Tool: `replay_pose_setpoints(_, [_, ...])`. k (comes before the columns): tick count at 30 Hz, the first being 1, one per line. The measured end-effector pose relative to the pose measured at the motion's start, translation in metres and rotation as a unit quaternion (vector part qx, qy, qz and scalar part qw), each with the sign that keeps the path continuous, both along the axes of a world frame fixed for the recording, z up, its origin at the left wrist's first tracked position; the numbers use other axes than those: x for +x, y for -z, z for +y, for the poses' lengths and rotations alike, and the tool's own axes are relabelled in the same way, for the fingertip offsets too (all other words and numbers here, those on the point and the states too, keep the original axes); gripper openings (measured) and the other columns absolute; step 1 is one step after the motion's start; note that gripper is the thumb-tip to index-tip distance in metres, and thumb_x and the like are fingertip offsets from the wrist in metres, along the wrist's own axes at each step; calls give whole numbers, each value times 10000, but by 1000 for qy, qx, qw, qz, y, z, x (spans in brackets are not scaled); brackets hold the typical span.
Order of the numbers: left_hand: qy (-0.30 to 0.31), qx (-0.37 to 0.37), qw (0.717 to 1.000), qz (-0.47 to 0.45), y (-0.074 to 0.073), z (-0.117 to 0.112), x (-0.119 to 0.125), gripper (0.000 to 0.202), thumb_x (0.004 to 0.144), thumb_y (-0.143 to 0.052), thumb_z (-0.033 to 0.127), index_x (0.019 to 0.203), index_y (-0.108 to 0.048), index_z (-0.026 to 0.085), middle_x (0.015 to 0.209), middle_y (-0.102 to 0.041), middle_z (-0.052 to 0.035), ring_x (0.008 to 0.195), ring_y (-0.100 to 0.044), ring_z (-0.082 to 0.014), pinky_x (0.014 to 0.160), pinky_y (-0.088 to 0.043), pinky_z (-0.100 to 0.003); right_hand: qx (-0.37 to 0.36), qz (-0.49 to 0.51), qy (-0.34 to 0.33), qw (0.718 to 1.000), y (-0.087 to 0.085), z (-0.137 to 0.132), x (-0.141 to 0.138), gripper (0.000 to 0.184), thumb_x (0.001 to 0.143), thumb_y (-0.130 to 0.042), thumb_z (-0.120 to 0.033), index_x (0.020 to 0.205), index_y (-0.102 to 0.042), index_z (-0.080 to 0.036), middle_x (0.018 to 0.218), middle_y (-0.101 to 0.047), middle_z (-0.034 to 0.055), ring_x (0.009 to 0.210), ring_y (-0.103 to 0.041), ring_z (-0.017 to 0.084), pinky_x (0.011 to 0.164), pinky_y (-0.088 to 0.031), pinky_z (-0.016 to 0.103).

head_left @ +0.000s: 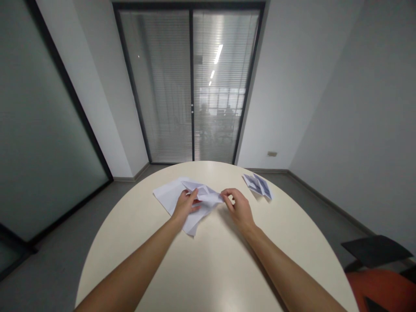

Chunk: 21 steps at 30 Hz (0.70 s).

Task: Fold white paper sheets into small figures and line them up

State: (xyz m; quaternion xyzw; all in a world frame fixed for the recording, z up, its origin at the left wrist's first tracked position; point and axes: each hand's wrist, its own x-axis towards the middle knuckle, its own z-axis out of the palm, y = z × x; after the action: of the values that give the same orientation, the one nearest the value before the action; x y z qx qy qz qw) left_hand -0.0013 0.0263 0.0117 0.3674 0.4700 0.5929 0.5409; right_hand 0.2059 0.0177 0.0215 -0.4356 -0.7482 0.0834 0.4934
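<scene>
A partly folded piece of white paper (208,195) is between my two hands, raised a little above the table. My left hand (186,203) grips its left part, with the thumb on top and the other fingers partly hidden behind or under it. The fingertips of my right hand (238,206) pinch its pointed right end. Beneath and to the left, a flatter white sheet (169,195) spreads over the tabletop; I cannot tell whether it is joined to the folded piece. Beyond my right hand lies a separate folded paper (258,185) with raised flaps.
The round cream table (211,268) fills the foreground. An orange chair (377,290) with a black armrest (377,250) stands at the lower right. Behind the table is a glass door (214,108) with blinds, and a frosted glass panel (42,130) is on the left.
</scene>
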Motion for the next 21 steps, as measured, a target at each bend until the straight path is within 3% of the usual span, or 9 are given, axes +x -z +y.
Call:
replay_pose_setpoints(7, [-4, 11, 1000, 11, 0, -1, 0, 572, 830, -746, 383, 1299, -478, 194, 1120, -681, -146, 897, -699, -226, 626, -593, -277, 5, 70, 10, 997, 8, 3, 1, 125, 950, -491, -321, 972, -565, -223, 896, -697, 41, 844, -655, 204, 738, -504, 314])
replay_pose_setpoints(11, [-11, -7, 1000, 14, -3, -4, 1, 608, 865, -701, 373, 1371, -403, 216, 1216, -655, -163, 781, -726, -218, 574, -582, -284, 35, 68, -12, 997, 10, 1, 2, 92, 958, -466, -279, 992, -536, -231, 917, -718, 49, 847, -688, 203, 740, -520, 323])
replay_pose_setpoints(16, [21, -28, 999, -1, 0, -7, 7, 507, 876, -675, 333, 1317, -463, 204, 1083, -702, -140, 670, -723, -207, 599, -580, -306, 67, -65, -115, 989, 7, -7, -3, 115, 966, -464, -237, 978, -578, -239, 995, -752, 70, 902, -707, 219, 797, -529, 357])
replay_pose_setpoints(21, [30, -2, 1000, -11, 7, -3, 9, 483, 838, -705, 370, 1267, -560, 201, 906, -717, -72, 705, -689, -205, 661, -564, -317, 31, -183, -187, 965, -1, -16, -13, 165, 998, -441, -241, 1030, -602, -232, 1060, -749, 66, 934, -700, 216, 830, -518, 358])
